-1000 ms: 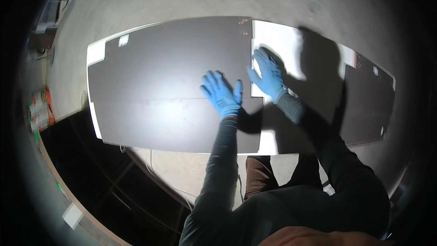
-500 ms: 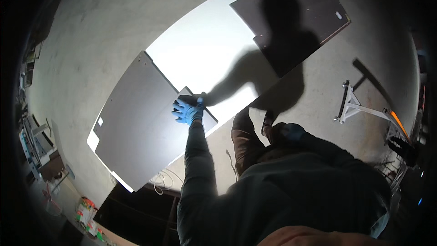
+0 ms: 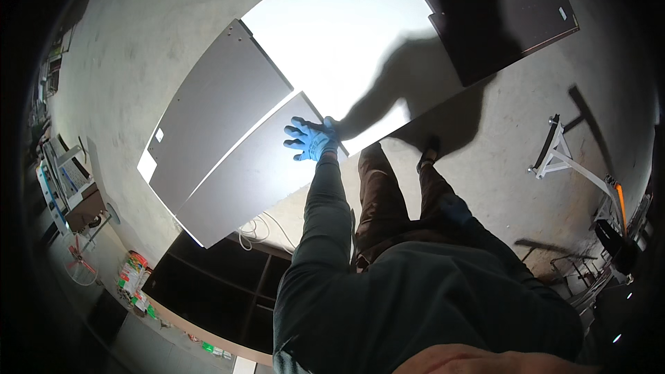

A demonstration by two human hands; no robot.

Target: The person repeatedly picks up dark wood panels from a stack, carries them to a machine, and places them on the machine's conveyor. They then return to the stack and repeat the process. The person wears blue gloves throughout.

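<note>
Left hand (image 3: 312, 140), fingers spread, on narrow panel (image 3: 260, 159), just body-side of wide panel (image 3: 215, 104); right hand (image 3: 456, 210), well rightward of the latter, fingers too dark to tell; apparently positioning; next move calls for even pressure.

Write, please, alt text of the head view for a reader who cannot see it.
The person's blue-gloved left hand lies spread on a grey panel, parted by a narrow gap from a second grey panel, both on a white surface. The dim right hand is away from the panels.

Grey panel (image 3: 256, 166) flat on white board (image 3: 332, 28), tapering gap along one long edge.
</note>
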